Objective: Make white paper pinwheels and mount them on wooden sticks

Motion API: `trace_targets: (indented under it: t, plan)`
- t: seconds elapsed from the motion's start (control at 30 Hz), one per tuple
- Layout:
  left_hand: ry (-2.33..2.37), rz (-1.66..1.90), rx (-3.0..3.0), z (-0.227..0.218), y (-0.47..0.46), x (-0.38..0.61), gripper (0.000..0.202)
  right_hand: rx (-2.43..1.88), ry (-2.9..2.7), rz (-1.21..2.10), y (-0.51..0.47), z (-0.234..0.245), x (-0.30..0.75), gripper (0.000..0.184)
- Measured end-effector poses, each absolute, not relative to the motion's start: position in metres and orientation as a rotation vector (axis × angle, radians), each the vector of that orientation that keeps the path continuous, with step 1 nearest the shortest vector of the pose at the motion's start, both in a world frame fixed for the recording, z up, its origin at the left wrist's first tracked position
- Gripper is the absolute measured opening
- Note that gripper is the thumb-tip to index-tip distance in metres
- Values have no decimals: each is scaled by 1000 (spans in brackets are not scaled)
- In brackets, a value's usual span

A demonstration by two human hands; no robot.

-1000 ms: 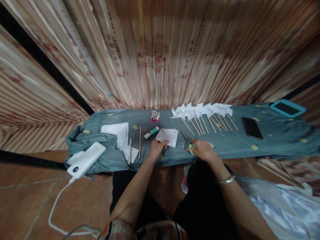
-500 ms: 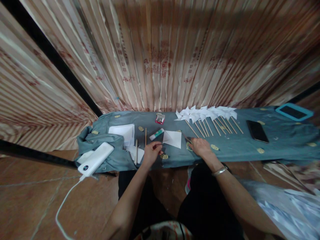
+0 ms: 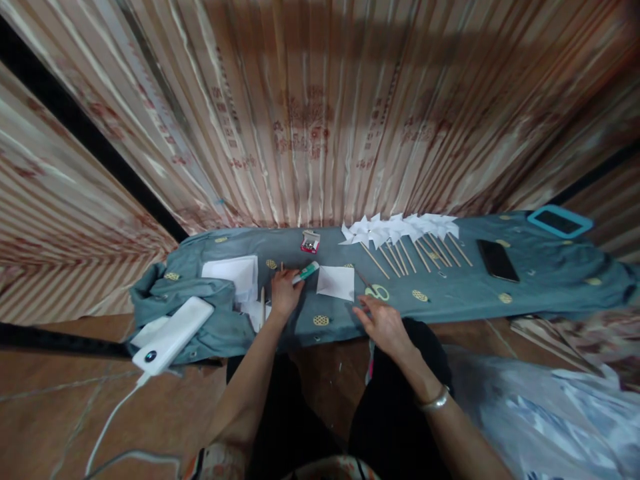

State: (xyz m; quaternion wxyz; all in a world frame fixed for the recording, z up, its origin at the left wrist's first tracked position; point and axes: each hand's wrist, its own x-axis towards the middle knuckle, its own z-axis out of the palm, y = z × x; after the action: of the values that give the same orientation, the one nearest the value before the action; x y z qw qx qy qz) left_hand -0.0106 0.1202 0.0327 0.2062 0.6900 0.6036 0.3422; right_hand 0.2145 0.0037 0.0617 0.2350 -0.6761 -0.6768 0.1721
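Note:
My left hand (image 3: 285, 295) is closed at the lower end of a white and green glue stick (image 3: 307, 271), fingers bent against it. A thin wooden stick (image 3: 282, 267) pokes out behind that hand, mostly hidden by it. To its right a white square of paper (image 3: 335, 283) lies flat on the cloth. My right hand (image 3: 384, 324) holds nothing; its fingers are apart, near the paper's lower right corner. Just above it lies a pair of scissors (image 3: 377, 292) with pale yellow-green handles. A pencil-like stick (image 3: 263, 307) is left of my left hand.
Paper pinwheels (image 3: 400, 229) on sticks lie in a row at the back. A small red box (image 3: 310, 243) of metal pins stands open. Stacked paper (image 3: 231, 275) and a white charging device (image 3: 173, 337) are at left; a black phone (image 3: 498, 261) and blue-framed tablet (image 3: 560, 221) at right.
My right hand has let go of the scissors and drawn back toward me. My left hand has left the paper's edge and moved left and up onto the glue stick. The view has shifted slightly.

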Motion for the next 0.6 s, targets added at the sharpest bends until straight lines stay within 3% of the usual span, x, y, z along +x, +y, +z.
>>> trace_targets:
  t: [0.2, 0.33, 0.6]
  plan:
    - [1219, 1154, 1513, 37, 75, 11, 28, -1524, -1295, 1022, 14, 49, 192, 45]
    - [1051, 1053, 1368, 34, 36, 27, 29, -1318, -916, 1336, 18, 44, 181, 52]
    - [1022, 983, 1180, 28, 26, 29, 41, -1227, -708, 1458, 9, 46, 180, 41]
